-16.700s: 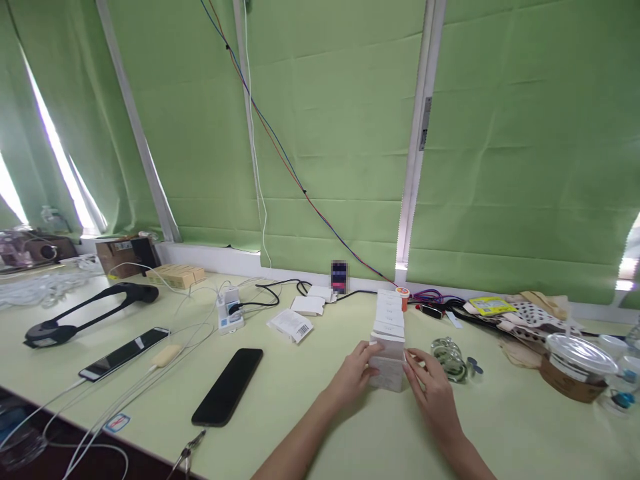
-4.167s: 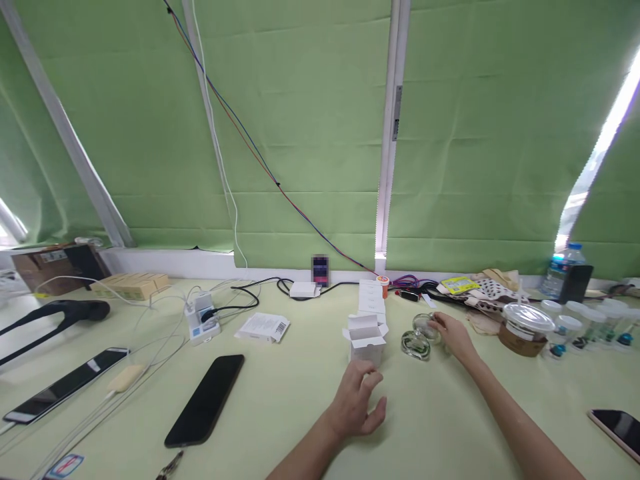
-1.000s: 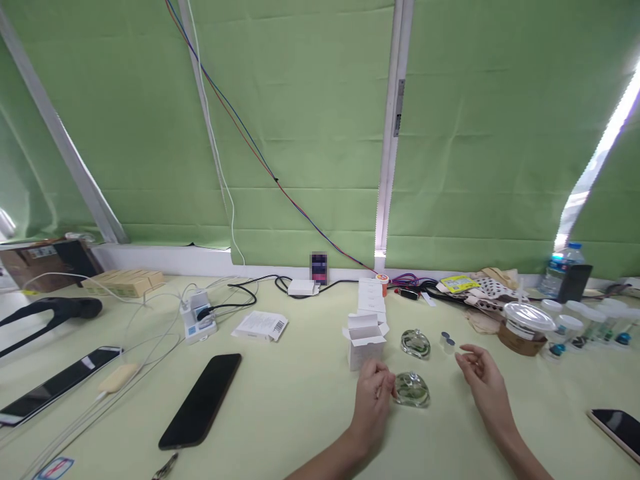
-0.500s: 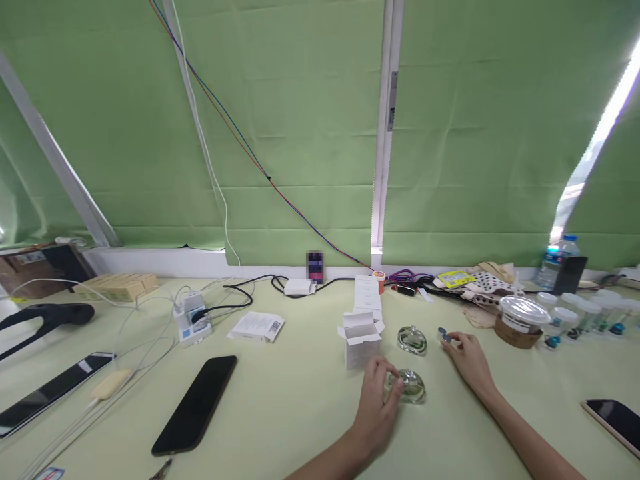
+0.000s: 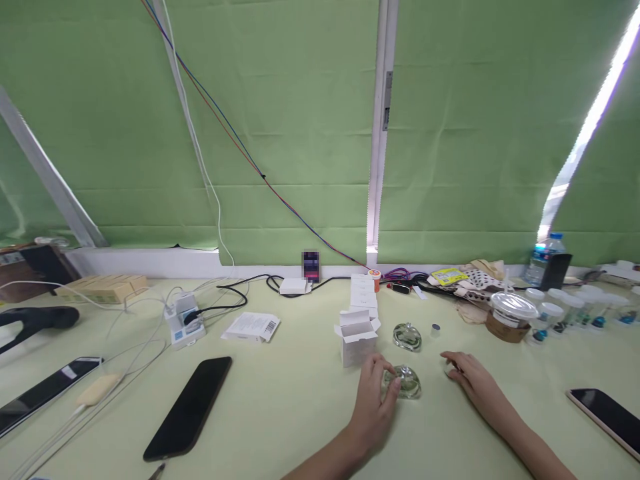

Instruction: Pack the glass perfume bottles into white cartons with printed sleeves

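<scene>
My left hand (image 5: 374,402) is curled against the left side of a clear glass bottle (image 5: 410,383), thumb and fingers closed on it. It looks like a low, rounded perfume bottle with a bare nozzle on top. A second such glass bottle (image 5: 407,338) stands just behind. To the right, my right hand (image 5: 473,380) is low over the table with its fingers pinched round a small bottle cap, mostly hidden by the fingertips. Another small bottle cap (image 5: 436,330), grey on top, stands alone beyond that hand. An open white box (image 5: 358,349) is left of the bottles.
At the right are a lidded cup (image 5: 511,313), several small jars (image 5: 543,323) and a phone (image 5: 607,417). Leftward lie a black phone (image 5: 190,407), a flat white box (image 5: 251,327) and a power strip (image 5: 184,320) with cables. More white boxes (image 5: 363,293) line the back.
My right hand has drawn back toward me, away from the standing cap, with the other cap in its fingers. My left hand stays at the near bottle. The whole view has shifted slightly.
</scene>
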Demonstrator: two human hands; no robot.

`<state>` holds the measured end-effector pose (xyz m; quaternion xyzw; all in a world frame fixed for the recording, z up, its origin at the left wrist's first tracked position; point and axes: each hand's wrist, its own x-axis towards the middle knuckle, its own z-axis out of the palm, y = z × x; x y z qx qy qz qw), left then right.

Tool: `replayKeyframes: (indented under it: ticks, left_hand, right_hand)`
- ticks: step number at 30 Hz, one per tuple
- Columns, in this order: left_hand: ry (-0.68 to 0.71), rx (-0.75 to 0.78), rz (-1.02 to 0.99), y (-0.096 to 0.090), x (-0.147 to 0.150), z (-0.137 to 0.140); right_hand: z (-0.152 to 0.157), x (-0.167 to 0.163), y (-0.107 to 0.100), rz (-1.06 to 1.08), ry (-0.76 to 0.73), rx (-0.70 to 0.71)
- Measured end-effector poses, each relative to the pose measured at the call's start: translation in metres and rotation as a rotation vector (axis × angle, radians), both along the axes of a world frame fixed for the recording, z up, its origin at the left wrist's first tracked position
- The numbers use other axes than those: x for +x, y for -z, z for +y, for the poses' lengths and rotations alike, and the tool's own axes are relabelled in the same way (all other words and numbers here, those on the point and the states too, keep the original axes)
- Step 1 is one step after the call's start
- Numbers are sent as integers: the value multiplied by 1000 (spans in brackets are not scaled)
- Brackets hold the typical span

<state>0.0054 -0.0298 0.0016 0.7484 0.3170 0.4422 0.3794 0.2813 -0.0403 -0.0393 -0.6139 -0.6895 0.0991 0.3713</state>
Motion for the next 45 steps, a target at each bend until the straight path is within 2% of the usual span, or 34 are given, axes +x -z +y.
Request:
replayKeyframes:
  ticks: [4,9,13,17,21,24,28,35,40,45]
  left_hand:
    - [5,7,29,0,0,0]
    - [-5,-3,39,3,-2,1]
    - [17,-46,47,13,0,4]
    - [35,-122,52,27,2,8]
    - [26,-190,9,29,6,11]
    - [13,-241,30,22,10,13]
    - [73,-280,57,15,17,13]
    - [113,-305,60,24,25,14]
    - [145,-395,-28,30,30,20]
    - [182,-436,-123,30,33,22]
  right_hand:
    - [3,0,1,-36,-54,18]
    - [6,16,14,-72,139,155]
    - [5,22,19,-124,161,175]
    - [-2,5,12,-136,198,192]
    - [-4,-17,10,169,124,56]
    - [-1,-27,8,340,87,-11]
    - [5,-43,2,553,6,-89]
    - [10,-70,-7,1047,-74,-155]
    - [7,-71,-12,1238,-163,-258]
    - [7,-73,-11,1332,-236,-341]
